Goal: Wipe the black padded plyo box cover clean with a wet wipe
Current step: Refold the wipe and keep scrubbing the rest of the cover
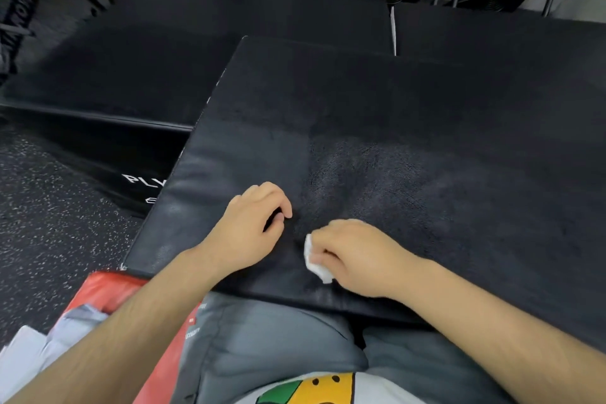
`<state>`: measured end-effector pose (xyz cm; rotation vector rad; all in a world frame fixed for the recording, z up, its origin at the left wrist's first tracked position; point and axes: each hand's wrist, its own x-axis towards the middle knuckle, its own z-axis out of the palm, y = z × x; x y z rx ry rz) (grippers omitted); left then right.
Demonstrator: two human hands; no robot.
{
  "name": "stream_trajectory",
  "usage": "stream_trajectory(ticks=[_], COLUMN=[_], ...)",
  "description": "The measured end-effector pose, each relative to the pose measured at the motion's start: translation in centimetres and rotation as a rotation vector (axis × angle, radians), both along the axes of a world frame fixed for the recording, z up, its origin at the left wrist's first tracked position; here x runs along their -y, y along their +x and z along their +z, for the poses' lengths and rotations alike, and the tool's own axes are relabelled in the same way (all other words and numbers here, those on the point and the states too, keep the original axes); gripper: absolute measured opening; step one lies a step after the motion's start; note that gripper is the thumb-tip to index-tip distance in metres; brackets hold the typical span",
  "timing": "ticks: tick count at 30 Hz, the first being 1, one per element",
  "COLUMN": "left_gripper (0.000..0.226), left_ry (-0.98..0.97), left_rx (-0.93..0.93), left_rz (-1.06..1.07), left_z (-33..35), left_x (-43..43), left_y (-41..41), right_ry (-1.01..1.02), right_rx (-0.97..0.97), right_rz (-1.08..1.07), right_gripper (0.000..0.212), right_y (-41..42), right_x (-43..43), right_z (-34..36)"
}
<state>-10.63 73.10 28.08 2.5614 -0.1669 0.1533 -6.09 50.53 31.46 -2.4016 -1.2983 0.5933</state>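
Right hand (357, 259): grips the bunched wet wipe (316, 267) and presses it on the cover, by its near edge.
Left hand (254, 228): fingers curled, holding nothing, resting on the cover just beside.
Plyo box cover (393, 128): lies flat, near edge over the lap, the rest over the floor.
Do it well: I think, press flat, rub long strokes toward the dull middle, and hold the cover down.
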Motion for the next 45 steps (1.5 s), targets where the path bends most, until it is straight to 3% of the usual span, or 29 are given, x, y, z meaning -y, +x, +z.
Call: stream_trajectory(ticks=[5, 10, 16, 21, 24, 28, 31, 35, 39, 45], left_gripper=[0.022, 0.024, 0.033, 0.036, 0.037, 0.048, 0.045, 0.041, 0.043, 0.043], left_ry=[-0.005, -0.007, -0.032, -0.046, -0.052, -0.242, -0.375, -0.246, -0.314, -0.348], left_rx=[-0.008, -0.036, -0.022, -0.043, -0.034, -0.148, -0.239, -0.167, -0.152, -0.180], left_rz=[-0.018, -0.048, -0.065, -0.080, -0.091, -0.099, -0.091, -0.065, -0.031, -0.072], left_z=[0.1, 0.3, -0.4, -0.4, -0.8, -0.3, 1.4, 0.9, -0.2, 0.2], left_x=[-0.1, -0.8, -0.7, -0.9, -0.8, -1.5, -3.5, -5.0, -4.5, -5.0], left_y=[-0.3, -1.7, -3.4, -4.1, -4.3, -3.9, -4.8, -6.3, -6.7, -7.2], right_ry=[0.094, 0.102, 0.178, 0.183, 0.194, 0.275, 0.259, 0.192, 0.143, -0.066], right_rx=[0.084, 0.017, 0.126, 0.104, 0.147, 0.216, 0.260, 0.199, 0.147, 0.080], right_rz=[-0.191, 0.027, -0.169, 0.036, 0.038, 0.024, 0.031, 0.003, -0.130, -0.014], right_gripper=[0.021, 0.031, 0.027, 0.028, 0.025, 0.018, 0.020, 0.021, 0.020, 0.015], right_y=[0.3, -2.7, -2.8, -4.4, -4.2, -5.8, -6.6, -6.6, -7.0, -6.5], right_x=[-1.8, 0.7, -2.3, -0.7, 0.5, -4.0, -3.9, -2.6, -7.7, -4.7], right_z=[-1.1, -0.1, -1.0, -1.6, -1.8, -1.8, -1.8, -1.6, -1.5, 0.0])
